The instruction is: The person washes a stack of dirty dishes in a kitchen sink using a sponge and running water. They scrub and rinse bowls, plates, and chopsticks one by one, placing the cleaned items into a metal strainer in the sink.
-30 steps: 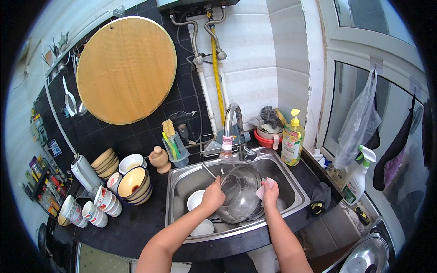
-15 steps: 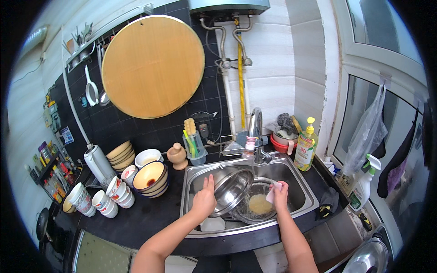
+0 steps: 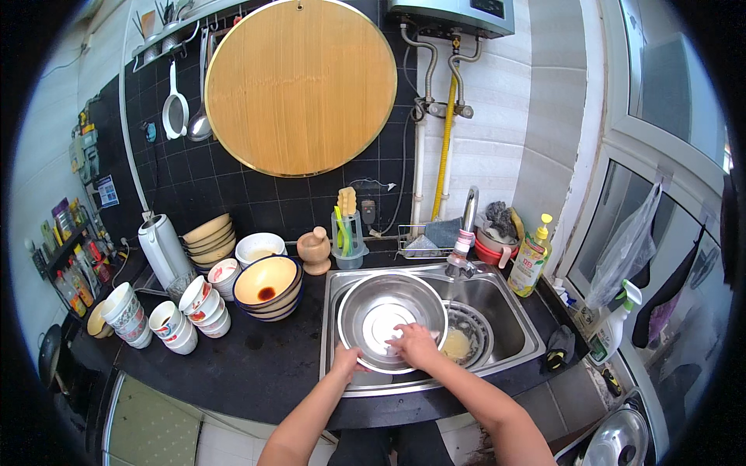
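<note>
A shiny stainless steel basin is held over the left part of the sink, its open side up. My left hand is closed on the near left of its rim. Inside the basin, my right hand presses its bent fingers toward the inner wall. A pale cloth shows only slightly at those fingers, mostly hidden. To the right, partly covered by the basin, a round vessel in the sink holds cloudy yellowish liquid. The faucet rises behind.
Stacked striped bowls, white cups and a wooden mortar stand on the counter at left. Behind the sink's right side are a yellow soap bottle and a red basin. A spray bottle stands further right.
The steel basin has turned from tilted sideways to facing up. My right hand has moved left from the round vessel into the basin, and my left hand now grips its near rim. The view has shifted.
</note>
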Demonstrator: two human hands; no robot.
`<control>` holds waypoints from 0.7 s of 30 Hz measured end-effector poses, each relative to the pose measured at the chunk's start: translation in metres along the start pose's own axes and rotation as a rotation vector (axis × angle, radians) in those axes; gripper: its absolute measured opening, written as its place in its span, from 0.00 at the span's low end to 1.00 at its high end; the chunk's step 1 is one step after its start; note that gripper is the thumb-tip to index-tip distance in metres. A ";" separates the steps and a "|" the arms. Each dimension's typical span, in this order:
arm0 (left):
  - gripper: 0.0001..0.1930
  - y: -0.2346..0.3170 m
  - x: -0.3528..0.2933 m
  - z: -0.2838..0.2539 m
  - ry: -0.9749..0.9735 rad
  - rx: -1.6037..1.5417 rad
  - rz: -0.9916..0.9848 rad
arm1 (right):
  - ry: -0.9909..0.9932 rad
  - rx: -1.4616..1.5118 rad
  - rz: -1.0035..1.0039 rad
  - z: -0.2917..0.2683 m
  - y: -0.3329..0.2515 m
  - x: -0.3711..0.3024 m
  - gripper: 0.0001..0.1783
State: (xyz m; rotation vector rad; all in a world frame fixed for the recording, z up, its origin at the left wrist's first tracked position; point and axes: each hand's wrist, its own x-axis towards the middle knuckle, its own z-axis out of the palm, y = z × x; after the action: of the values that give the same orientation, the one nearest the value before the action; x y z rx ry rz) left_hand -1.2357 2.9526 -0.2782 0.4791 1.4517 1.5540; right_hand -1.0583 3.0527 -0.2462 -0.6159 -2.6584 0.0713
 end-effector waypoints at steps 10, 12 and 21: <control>0.24 -0.012 -0.006 -0.002 -0.270 -0.175 -0.084 | 0.365 -0.331 0.299 0.022 0.030 0.060 0.04; 0.21 -0.014 -0.007 -0.002 -0.325 -0.155 -0.095 | 0.552 -0.372 0.130 0.010 0.016 0.081 0.04; 0.26 -0.015 0.001 -0.007 -0.084 -0.293 0.076 | -0.052 0.094 0.109 0.040 -0.009 0.041 0.12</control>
State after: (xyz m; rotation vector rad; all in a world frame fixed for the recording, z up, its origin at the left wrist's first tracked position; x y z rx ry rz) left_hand -1.2368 2.9473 -0.2943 0.4230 1.1291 1.7513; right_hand -1.1112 3.0641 -0.2660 -0.7363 -2.6523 0.2447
